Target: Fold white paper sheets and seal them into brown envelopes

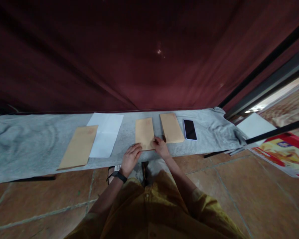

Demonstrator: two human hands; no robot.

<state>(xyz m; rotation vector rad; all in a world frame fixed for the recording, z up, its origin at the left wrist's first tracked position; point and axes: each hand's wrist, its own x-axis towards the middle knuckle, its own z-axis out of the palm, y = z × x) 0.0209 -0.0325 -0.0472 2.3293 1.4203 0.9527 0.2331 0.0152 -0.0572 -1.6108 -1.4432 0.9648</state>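
A brown paper envelope lies in front of me on the grey cloth, its near edge between my two hands. My left hand, with a dark watch on the wrist, has its fingers and thumb closed at the near left corner. At the near right corner, my right hand pinches the edge; its fingertips are partly hidden. Just right of this envelope sits a stack of brown envelopes. Further left, another brown envelope overlaps white paper sheets.
A phone with a dark screen lies right of the stack. The grey cloth covers a long, narrow surface backed by a dark red curtain. Dark metal bars and a red-yellow printed box are at the right.
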